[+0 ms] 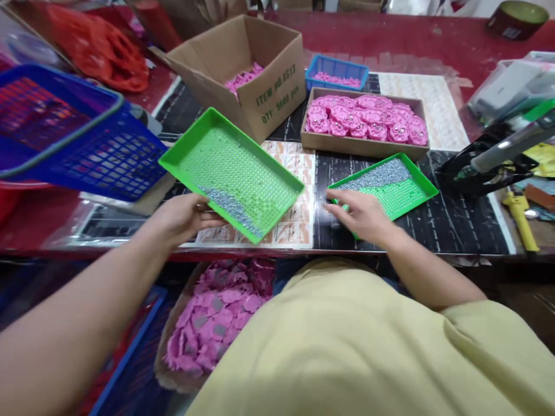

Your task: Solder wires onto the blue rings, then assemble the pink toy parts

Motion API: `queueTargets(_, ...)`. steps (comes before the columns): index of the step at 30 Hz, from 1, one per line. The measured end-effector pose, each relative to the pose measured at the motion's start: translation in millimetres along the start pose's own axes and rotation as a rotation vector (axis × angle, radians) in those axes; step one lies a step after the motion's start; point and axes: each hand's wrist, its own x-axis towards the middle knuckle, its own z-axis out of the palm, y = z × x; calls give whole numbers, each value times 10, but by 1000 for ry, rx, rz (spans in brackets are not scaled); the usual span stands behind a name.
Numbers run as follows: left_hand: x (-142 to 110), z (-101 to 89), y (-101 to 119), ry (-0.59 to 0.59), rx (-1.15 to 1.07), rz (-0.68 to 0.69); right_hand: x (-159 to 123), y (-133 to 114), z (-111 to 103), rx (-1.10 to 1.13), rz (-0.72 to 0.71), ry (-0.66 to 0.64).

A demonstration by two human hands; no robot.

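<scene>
My left hand (184, 216) grips the near edge of a green perforated tray (225, 156) and holds it tilted, far side raised. Small silver beads (232, 209) have gathered along its low near side. My right hand (362, 215) rests on the near corner of a second green tray (422, 184), fingers curled over the rim; this tray lies on the table with a heap of silver beads (381, 173) at its far side.
A shallow cardboard box of pink pieces (368, 121), a tall carton (260, 92) and a small blue basket (336, 72) stand behind. A large blue basket (65, 133) sits at left, tools (494, 159) at right. A box of pink pieces (217, 323) lies below the table edge.
</scene>
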Motion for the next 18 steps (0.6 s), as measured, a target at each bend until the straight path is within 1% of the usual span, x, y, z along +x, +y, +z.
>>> queueTargets(2, 160, -249, 60, -108, 149, 6, -268, 388, -360, -173, 17, 89)
queueTargets(3, 234, -326, 105, -166, 216, 15, -397, 600, -529, -280, 26, 94)
queueTargets(4, 304, -361, 163, -229, 281, 25, -511, 812, -675, -381, 10, 77)
queueTargets(5, 371, -351, 233, -278, 345, 30, -607, 1012, -790, -454, -15, 39)
queueTargets(6, 432, -295, 315, -305, 400, 36, -680, 1187, -869, -495, -52, -4)
queueTargets(7, 488, -198, 404, -309, 446, 41, -732, 1330, -912, -529, -91, -28)
queueTargets(8, 536, -67, 499, -274, 480, 50, -766, 1434, -922, -559, -126, -41)
queueTargets(10, 609, 254, 687, -171, 555, 82, -804, 1523, -875, -624, -184, -23)
queueTargets(12, 658, 577, 851, -127, 768, 130, -842, 1483, -789, -697, -220, 3)
queueTargets(14, 705, 832, 981, -106, 997, 184, -913, 1382, -712, -739, -243, 16)
queueTargets(16, 771, 997, 1081, -119, 1179, 242, -1010, 1287, -663, -726, -257, 38)
queueTargets(18, 859, 1090, 1155, -167, 1394, 294, -1100, 1232, -637, -679, -269, 85)
